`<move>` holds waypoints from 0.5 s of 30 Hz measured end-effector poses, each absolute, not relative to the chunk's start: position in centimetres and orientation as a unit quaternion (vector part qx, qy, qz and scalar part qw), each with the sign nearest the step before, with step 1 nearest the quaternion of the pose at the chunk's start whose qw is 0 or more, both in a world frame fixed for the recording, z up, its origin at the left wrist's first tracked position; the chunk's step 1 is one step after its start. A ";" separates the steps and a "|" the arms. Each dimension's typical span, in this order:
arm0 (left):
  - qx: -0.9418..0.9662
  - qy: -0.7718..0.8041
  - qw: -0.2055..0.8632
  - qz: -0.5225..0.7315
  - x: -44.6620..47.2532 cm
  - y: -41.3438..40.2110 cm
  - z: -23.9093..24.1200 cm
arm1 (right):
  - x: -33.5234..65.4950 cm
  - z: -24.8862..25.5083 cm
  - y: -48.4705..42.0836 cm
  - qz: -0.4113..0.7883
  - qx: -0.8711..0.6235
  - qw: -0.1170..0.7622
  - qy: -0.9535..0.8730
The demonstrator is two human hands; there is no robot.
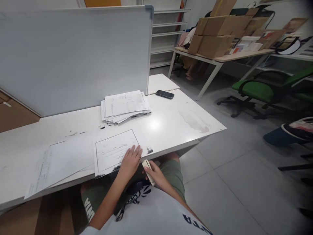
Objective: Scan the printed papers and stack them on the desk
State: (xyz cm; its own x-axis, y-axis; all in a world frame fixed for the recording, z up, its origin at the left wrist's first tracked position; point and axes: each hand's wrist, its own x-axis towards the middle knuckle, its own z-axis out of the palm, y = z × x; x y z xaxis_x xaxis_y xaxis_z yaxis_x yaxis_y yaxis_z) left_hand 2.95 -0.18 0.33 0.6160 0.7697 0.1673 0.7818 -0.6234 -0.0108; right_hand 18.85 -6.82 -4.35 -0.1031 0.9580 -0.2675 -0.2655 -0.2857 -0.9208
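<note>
My left hand [131,160] lies on the right part of a printed sheet with a dark border [110,150], its fingers stretched out over the paper. The sheet's lower edge hangs slightly past the front of the table. Just off the table edge, my right hand [157,174] is closed around a cream-coloured stapler [149,173], thumb on top. More printed sheets [66,160] overlap at the left of the bordered one. Behind them is a thick, uneven stack of papers [127,104].
A white divider board [78,55] stands along the back of the white table [171,120]. A black phone [165,94] lies near the stack. To the right are a green chair [256,89] and a desk with cardboard boxes [212,44], a person partly hidden behind them.
</note>
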 end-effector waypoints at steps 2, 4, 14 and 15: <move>-0.863 -0.498 0.049 -0.070 2.4 -0.4 0.0 | 19.1 -4.2 -6.7 0.646 -0.479 0.462 -0.375; -0.843 -0.532 0.054 -0.063 1.2 -0.8 -0.3 | 19.4 -3.9 -6.9 0.657 -0.479 0.445 -0.374; -0.851 -0.521 0.041 -0.046 3.3 -3.2 -1.2 | 17.5 -2.8 -6.7 0.733 -0.419 0.457 -0.281; -0.850 -0.523 0.039 -0.047 3.6 -3.3 -1.2 | 17.4 -2.8 -6.5 0.730 -0.424 0.462 -0.272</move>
